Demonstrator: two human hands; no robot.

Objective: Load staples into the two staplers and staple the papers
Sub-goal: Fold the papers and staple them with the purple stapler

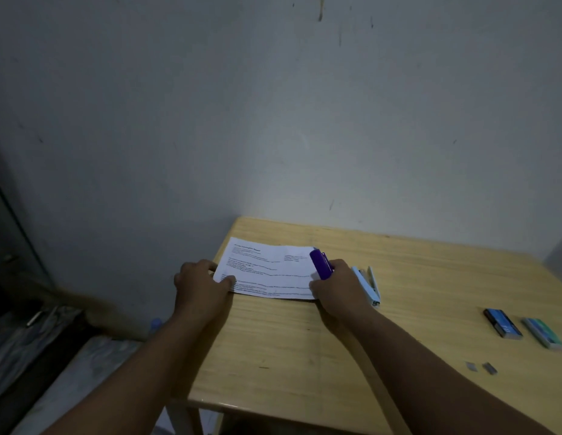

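Observation:
Printed white papers (267, 271) lie on the far left part of the wooden table (305, 356). My left hand (201, 287) grips their left edge, thumb on top. My right hand (339, 287) holds a purple stapler (320, 264) at the papers' right edge; whether its jaws are around the sheets I cannot tell. A light blue stapler (367, 285) lies hinged open on the table just right of my right hand.
Two small staple boxes, a dark blue box (502, 323) and a green box (545, 333), lie at the right. Two loose staple strips (482, 367) sit nearer the front right. A grey wall stands behind the table; bedding lies low on the left.

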